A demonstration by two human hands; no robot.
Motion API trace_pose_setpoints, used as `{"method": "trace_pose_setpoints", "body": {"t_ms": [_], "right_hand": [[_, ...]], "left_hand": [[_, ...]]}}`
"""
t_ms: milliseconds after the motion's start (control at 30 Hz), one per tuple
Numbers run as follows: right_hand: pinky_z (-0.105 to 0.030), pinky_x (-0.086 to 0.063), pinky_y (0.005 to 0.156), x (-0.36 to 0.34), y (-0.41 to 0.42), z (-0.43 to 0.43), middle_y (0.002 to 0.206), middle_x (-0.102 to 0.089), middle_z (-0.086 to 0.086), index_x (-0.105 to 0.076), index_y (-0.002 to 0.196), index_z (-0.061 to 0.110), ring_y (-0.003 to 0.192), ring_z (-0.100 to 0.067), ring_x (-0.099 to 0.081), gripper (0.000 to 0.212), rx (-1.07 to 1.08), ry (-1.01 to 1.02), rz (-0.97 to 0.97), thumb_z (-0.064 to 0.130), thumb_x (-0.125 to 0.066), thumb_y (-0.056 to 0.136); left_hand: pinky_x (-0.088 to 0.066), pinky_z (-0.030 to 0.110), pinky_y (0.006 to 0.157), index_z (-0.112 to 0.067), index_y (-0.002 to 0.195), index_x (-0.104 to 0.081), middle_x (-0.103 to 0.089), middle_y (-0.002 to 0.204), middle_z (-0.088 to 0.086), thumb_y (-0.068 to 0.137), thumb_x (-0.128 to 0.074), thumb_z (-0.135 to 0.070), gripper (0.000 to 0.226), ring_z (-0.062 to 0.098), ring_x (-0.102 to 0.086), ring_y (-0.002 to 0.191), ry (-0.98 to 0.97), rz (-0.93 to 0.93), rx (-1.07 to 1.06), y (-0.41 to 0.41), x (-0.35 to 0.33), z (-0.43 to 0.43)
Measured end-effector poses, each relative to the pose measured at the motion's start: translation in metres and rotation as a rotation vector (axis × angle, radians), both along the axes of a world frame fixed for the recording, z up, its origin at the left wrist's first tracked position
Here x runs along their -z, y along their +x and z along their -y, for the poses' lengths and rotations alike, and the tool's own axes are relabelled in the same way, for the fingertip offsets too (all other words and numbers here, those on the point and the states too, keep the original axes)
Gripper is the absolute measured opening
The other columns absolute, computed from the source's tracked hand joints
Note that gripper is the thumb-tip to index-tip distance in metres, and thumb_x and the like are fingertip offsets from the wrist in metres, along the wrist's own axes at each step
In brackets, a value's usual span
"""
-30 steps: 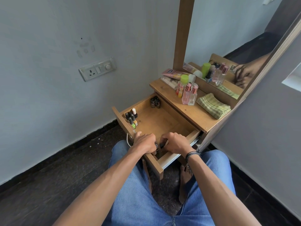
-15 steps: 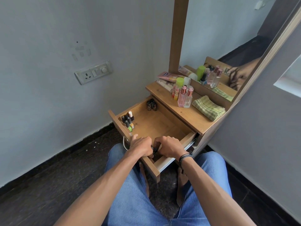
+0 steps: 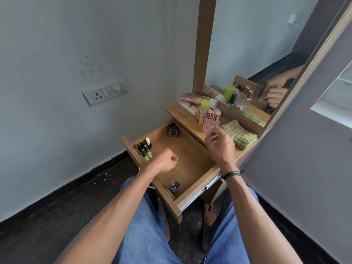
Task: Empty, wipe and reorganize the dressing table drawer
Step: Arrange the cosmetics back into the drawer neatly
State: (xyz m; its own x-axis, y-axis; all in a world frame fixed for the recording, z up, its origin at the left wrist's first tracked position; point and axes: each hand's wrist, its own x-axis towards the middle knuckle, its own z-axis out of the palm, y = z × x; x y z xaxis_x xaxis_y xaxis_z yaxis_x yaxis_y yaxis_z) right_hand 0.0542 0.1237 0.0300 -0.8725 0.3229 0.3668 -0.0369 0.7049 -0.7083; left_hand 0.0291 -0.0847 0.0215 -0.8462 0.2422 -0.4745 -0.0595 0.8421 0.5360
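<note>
The wooden drawer [image 3: 198, 193] of the dressing table is pulled out over my knees. Small nail polish bottles stand in three corners: several at the left [image 3: 145, 148], a few dark ones at the back [image 3: 173, 130], two near the front [image 3: 174, 185]. My left hand [image 3: 167, 161] hovers over the drawer's middle, curled into a fist with nothing visible in it. My right hand [image 3: 219, 145] is raised at the table top's front edge, blurred, fingers loosely bent and empty, just short of the pink perfume bottles [image 3: 210, 121].
On the table top [image 3: 182, 119] stand a green-capped bottle [image 3: 204, 108], a pink tube [image 3: 192, 97] and a folded green checked cloth [image 3: 240, 134]. A mirror [image 3: 247, 54] rises behind. A wall socket [image 3: 105, 91] is at left. My bare feet rest under the drawer.
Both hands have left the drawer's near corner, where two small bottles now stand. The left hand rose over the drawer's middle; the right lifted toward the table top.
</note>
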Motion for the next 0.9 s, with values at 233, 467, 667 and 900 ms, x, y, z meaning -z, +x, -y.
{"method": "trace_pose_setpoints", "body": {"t_ms": [233, 467, 667, 900], "right_hand": [[-0.044, -0.052, 0.095, -0.005, -0.045, -0.038, 0.13, -0.054, -0.007, -0.058, 0.135, 0.02, 0.11, -0.025, -0.06, 0.062, 0.09, -0.143, 0.183, 0.024, -0.081, 0.077], [-0.033, -0.048, 0.078, 0.0, -0.05, -0.038, 0.113, -0.074, -0.002, -0.061, 0.129, 0.019, 0.1, -0.024, -0.067, 0.055, 0.003, -0.196, 0.183, 0.017, -0.082, 0.078], [-0.034, -0.055, 0.088, 0.007, -0.045, -0.046, 0.112, -0.075, 0.0, -0.066, 0.128, 0.018, 0.104, -0.016, -0.069, 0.048, -0.065, -0.19, 0.141, 0.013, -0.08, 0.083], [-0.041, -0.058, 0.086, 0.006, -0.035, -0.048, 0.101, -0.074, 0.008, -0.07, 0.114, 0.024, 0.096, -0.01, -0.07, 0.034, -0.147, -0.173, 0.177, 0.013, -0.076, 0.082]], "left_hand": [[-0.045, 0.039, 0.108, -0.019, 0.148, -0.047, -0.057, 0.144, -0.001, 0.09, -0.072, -0.017, 0.064, 0.014, -0.058, 0.123, 0.356, -0.244, -0.096, -0.039, -0.047, -0.061], [-0.04, 0.033, 0.102, -0.019, 0.146, -0.05, -0.055, 0.145, 0.003, 0.089, -0.074, -0.02, 0.063, 0.023, -0.051, 0.132, 0.53, -0.186, -0.252, -0.063, -0.046, -0.113], [-0.049, 0.039, 0.102, -0.024, 0.128, -0.065, -0.07, 0.12, -0.004, 0.083, -0.077, -0.021, 0.047, 0.017, -0.062, 0.113, 0.561, -0.18, -0.281, -0.065, -0.031, -0.122], [-0.043, 0.026, 0.083, -0.022, 0.131, -0.063, -0.07, 0.113, -0.007, 0.081, -0.084, -0.021, 0.055, 0.015, -0.063, 0.106, 0.534, -0.255, -0.223, -0.053, -0.033, -0.11]]}}
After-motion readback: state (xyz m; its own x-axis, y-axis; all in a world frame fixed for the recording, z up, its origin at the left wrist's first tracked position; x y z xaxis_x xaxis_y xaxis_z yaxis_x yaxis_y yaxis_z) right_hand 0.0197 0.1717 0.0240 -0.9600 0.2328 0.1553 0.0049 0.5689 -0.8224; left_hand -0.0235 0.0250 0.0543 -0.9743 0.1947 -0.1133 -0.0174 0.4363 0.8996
